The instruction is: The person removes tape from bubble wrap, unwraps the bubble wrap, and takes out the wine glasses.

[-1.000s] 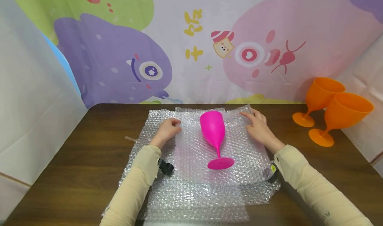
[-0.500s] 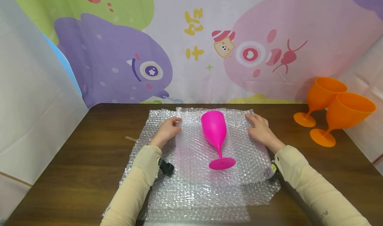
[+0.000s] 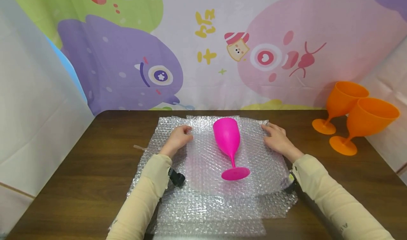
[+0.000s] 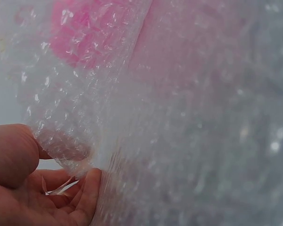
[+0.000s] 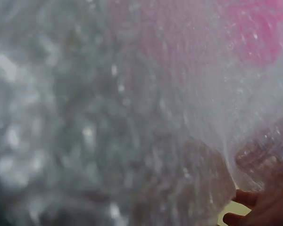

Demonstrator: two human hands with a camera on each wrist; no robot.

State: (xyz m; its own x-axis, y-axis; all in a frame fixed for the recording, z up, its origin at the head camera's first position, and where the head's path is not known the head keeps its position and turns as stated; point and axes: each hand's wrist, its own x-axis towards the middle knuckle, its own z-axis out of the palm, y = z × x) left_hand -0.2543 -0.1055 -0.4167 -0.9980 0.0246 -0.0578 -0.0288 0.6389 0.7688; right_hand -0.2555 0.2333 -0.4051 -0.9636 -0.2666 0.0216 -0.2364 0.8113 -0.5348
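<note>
A magenta plastic goblet (image 3: 226, 137) lies near the middle of layered clear bubble wrap (image 3: 206, 211), its round foot toward the person. To its left, my left hand (image 3: 176, 139) pinches the far-left corner of an upper bubble wrap sheet (image 3: 203, 166). In the left wrist view, thumb and fingers of the left hand (image 4: 47, 188) close on the sheet's edge. On the other side, my right hand (image 3: 277, 139) holds the far-right corner of the same sheet. Both wrist views show the goblet (image 4: 80, 33) only as pink behind the wrap. Most right-hand fingers (image 5: 269, 207) are hidden by plastic.
Two orange goblets (image 3: 343, 97) stand at the right end of the dark wooden table (image 3: 82, 183). Behind the table hangs a cartoon-printed curtain (image 3: 203, 81). Black devices (image 3: 177, 178) are strapped to both wrists.
The raised far-right corner of the upper sheet has come down, and the right forefinger has drawn in onto it. My left hand and the magenta goblet stay essentially in place.
</note>
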